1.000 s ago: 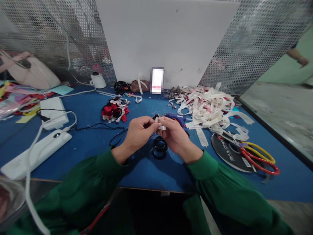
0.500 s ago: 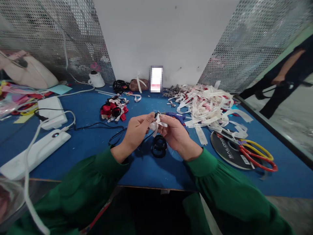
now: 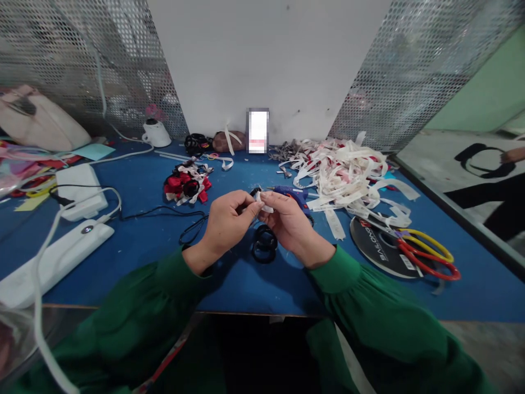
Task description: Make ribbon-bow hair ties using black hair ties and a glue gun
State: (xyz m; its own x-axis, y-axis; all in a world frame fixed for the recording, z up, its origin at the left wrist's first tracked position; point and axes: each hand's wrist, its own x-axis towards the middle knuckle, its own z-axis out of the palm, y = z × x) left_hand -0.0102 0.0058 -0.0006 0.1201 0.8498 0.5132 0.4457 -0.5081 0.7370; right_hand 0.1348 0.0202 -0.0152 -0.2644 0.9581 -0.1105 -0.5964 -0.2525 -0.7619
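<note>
Fingertips of my left hand (image 3: 228,220) and my right hand (image 3: 290,223) meet above the blue table, pinching a short white ribbon (image 3: 267,208). A black elastic band (image 3: 256,192) shows just above the ribbon, partly hidden by my fingers. Below my hands lie several black hair ties (image 3: 264,244). Behind my right hand rests a blue glue gun (image 3: 292,192), its body partly covered by that hand. Beyond my left hand sits a small heap of red, white and black ribbon pieces (image 3: 186,185).
White ribbon strips (image 3: 336,169) are heaped at the back right. Scissors (image 3: 430,257) lie over a black spool (image 3: 377,254). On the left are a white power strip (image 3: 57,262) and cables. A phone (image 3: 258,131) stands at the back. A person's hand (image 3: 514,156) shows far right.
My fingers have closed in around the ribbon, so its hanging tails show less. My view has shifted slightly. The person at the right has moved mostly out of view.
</note>
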